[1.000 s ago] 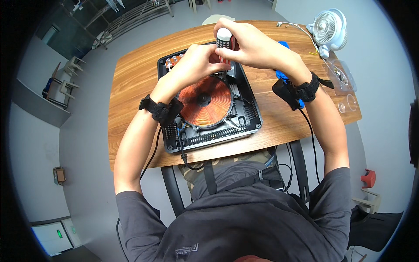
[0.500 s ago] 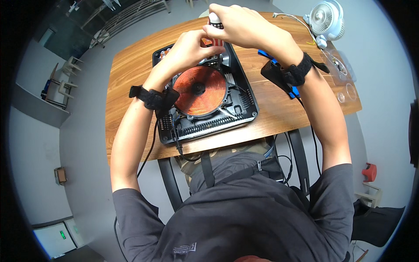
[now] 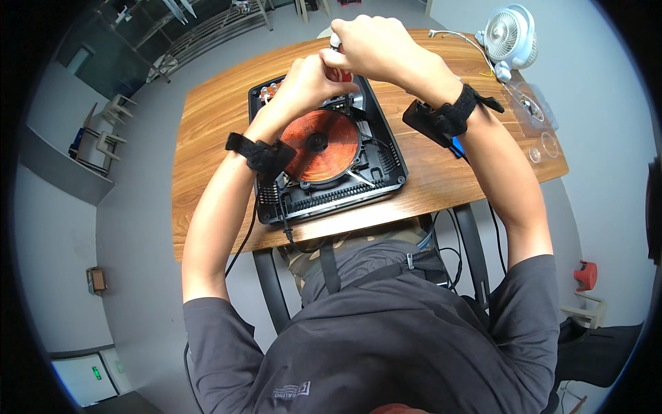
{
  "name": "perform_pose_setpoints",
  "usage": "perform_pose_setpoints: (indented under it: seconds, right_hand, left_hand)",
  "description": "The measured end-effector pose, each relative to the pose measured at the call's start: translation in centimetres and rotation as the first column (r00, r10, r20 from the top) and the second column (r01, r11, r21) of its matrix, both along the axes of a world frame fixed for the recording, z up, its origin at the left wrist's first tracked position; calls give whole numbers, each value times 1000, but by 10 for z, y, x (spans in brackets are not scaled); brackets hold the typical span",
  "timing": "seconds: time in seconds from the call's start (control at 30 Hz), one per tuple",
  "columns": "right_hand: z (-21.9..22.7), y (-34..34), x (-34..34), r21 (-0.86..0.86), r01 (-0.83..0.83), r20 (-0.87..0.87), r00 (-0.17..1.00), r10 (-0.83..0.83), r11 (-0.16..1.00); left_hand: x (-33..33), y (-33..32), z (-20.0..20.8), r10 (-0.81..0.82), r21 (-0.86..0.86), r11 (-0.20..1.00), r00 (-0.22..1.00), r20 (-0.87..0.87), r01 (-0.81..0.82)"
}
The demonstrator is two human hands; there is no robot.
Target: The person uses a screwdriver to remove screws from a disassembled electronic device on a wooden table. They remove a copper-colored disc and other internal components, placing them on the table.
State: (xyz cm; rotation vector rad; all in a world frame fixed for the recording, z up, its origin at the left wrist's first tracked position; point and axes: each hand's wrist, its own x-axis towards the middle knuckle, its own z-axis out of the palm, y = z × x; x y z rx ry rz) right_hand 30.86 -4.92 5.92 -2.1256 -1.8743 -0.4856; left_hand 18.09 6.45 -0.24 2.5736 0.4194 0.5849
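Note:
On the wooden table lies an opened induction cooker (image 3: 380, 172), a black casing with a round copper coil (image 3: 334, 141) in it. Over its far end, my right hand (image 3: 376, 47) is closed around the top of an upright screwdriver (image 3: 336, 43) with a white, black and red handle. Lower down, my left hand (image 3: 310, 84) pinches the red part of the same handle between thumb and fingers. The tip and the spot it meets are hidden by my hands. Small parts of a circuit board (image 3: 269, 91) show left of my left hand.
A white desk fan (image 3: 509, 38) stands at the far right corner. Near it are a clear plastic tray (image 3: 529, 107) with small parts and clear rings (image 3: 549, 144). Something blue (image 3: 457, 146) lies under my right wrist. A black power cord (image 3: 287, 234) hangs over the near edge.
My right hand has come slightly lower and turned a little on the handle. Both forearms have shifted slightly inward. My left hand keeps its pinch.

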Motion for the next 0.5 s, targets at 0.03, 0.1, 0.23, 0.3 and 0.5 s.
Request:
perform_pose_setpoints:
  seconds: [0.03,0.1,0.23,0.3,0.5]
  right_hand:
    - [0,-2,-1,28,-11,-33,999,11,1000]
    - [0,-5,1,27,-40,-42,998,41,999]
    - [-5,-6,3,53,-125,-94,987,130,991]
    - [-1,-13,0,26,-185,-131,974,187,982]
    - [0,-7,-4,45,-38,-46,998,40,998]
  left_hand:
    - [0,-3,1,9,-25,1000,1000,-25,-10]
    - [-3,-10,4,26,-73,997,997,-77,-31]
    - [-8,2,-2,-65,-158,986,998,-22,61]
    - [-7,3,-3,-85,-170,982,996,18,87]
    - [-5,-11,3,18,-123,992,1000,13,-16]
